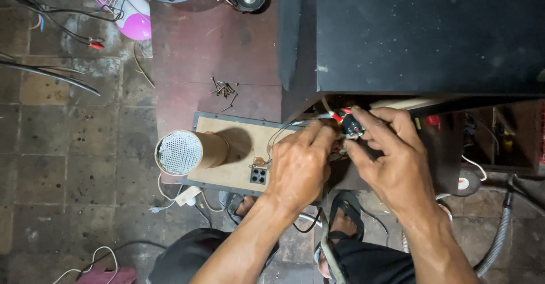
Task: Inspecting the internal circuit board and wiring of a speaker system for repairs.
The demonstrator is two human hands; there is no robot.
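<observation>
Worn floor tiles (74,165) surround a reddish board (216,51) carrying a black speaker cabinet (420,34). At the cabinet's 6 o'clock edge, your right hand (392,159) pinches a small black-and-red connector (351,126); your left hand (301,167) is curled closed around its thin wires (278,133). Judge the connector light, rigid and fragile at its joints: grip its body, not the leads. At 9 o'clock lies a tan panel (238,159) with a mesh-capped cardboard tube (190,150). No labels are legible.
</observation>
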